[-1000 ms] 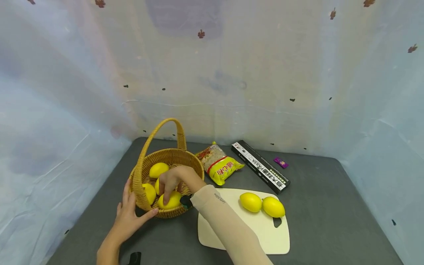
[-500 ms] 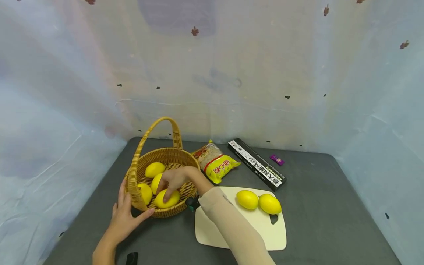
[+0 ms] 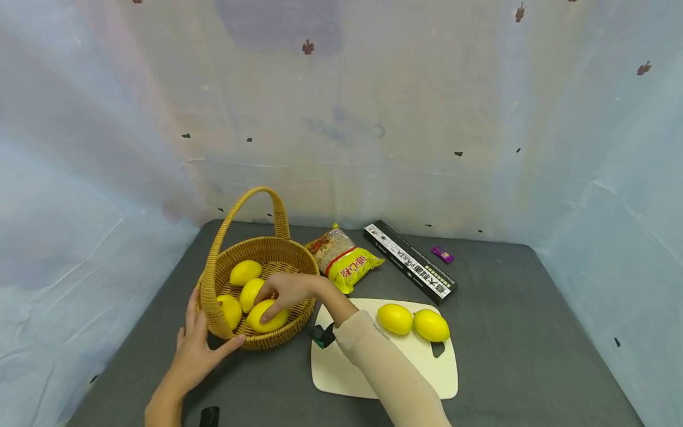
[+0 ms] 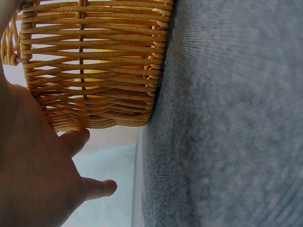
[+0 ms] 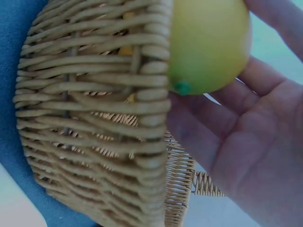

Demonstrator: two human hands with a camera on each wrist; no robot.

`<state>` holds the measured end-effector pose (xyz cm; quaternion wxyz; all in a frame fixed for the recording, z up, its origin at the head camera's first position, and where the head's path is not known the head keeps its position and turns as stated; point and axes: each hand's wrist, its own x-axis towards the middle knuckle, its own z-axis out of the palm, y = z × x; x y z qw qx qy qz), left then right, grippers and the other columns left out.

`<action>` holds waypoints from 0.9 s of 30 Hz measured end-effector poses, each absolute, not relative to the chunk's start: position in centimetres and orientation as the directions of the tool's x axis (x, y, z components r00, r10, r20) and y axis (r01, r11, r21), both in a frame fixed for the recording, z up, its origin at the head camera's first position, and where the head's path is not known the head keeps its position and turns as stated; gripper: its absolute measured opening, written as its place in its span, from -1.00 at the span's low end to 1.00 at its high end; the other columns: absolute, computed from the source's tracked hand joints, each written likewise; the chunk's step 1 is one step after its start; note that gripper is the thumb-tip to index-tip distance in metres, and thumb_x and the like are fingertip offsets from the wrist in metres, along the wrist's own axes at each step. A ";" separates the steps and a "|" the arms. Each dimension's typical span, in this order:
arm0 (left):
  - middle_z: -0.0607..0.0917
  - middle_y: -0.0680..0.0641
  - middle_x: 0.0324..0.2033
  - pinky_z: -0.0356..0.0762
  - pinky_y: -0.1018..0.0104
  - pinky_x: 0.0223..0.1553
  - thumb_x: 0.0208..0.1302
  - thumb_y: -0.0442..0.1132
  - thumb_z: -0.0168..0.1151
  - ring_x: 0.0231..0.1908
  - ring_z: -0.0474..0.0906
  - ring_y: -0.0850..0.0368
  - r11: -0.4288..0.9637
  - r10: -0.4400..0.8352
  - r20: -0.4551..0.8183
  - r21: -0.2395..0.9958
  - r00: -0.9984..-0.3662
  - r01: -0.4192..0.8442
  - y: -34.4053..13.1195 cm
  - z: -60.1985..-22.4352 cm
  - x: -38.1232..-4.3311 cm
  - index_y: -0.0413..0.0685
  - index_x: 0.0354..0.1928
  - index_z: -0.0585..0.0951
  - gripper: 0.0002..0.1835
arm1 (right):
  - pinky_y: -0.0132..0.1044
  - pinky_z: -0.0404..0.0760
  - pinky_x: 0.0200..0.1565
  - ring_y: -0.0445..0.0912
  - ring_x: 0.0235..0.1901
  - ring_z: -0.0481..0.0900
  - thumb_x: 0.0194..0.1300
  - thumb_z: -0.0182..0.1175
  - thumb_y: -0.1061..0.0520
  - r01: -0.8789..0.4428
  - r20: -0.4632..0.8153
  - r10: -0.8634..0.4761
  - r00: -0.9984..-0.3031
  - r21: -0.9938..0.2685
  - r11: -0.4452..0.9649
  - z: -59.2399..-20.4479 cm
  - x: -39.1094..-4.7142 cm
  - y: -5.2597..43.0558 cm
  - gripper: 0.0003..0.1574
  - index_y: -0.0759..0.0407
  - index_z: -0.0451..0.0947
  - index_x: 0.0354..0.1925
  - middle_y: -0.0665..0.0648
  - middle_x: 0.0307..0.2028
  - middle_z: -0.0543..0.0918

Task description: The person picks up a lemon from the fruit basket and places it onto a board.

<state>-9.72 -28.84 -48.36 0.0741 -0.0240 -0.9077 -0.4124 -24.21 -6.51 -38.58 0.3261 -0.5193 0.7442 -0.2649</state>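
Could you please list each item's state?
Round golden wicker basket, upright
Front yellow oval lemon, held by right hand
Three other lemons, in basket
Cream rounded cutting board, flat
Two lemons, lying on board
Yellow plastic food bag, apparently closed
Long black box, lying flat
Small purple packet, flat

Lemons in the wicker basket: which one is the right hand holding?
The front-right lemon inside the wicker basket, gripped by the right hand. The back lemon, middle lemon and left lemon lie farther left in the head view.
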 end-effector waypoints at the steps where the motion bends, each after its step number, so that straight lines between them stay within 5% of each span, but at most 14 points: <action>1: -0.61 0.10 0.50 -0.42 -0.74 0.04 0.24 0.02 0.42 0.47 -0.40 -0.46 0.658 -0.016 0.155 0.745 -0.988 0.106 -28.8 -48.4 -9.7 0.28 0.60 -0.25 0.16 | -0.51 0.51 -0.02 -0.28 -0.06 0.59 0.33 0.35 0.09 -0.602 -0.193 -0.948 -0.255 -0.735 0.312 -38.6 -24.2 -6.2 -0.46 0.27 0.58 0.22 0.05 0.05 0.69; 27: -0.59 0.06 0.51 -0.42 -0.75 0.03 0.24 -0.01 0.41 0.48 -0.43 -0.42 0.654 -0.006 0.180 0.745 -0.984 0.132 -28.9 -48.3 -9.6 0.30 0.60 -0.22 0.14 | -0.48 0.49 -0.25 -0.27 -0.30 0.50 0.32 0.35 0.05 -0.597 -0.015 -0.875 -0.483 -0.725 0.342 -38.0 -22.6 -0.6 -0.41 0.21 0.54 0.27 0.08 0.08 0.67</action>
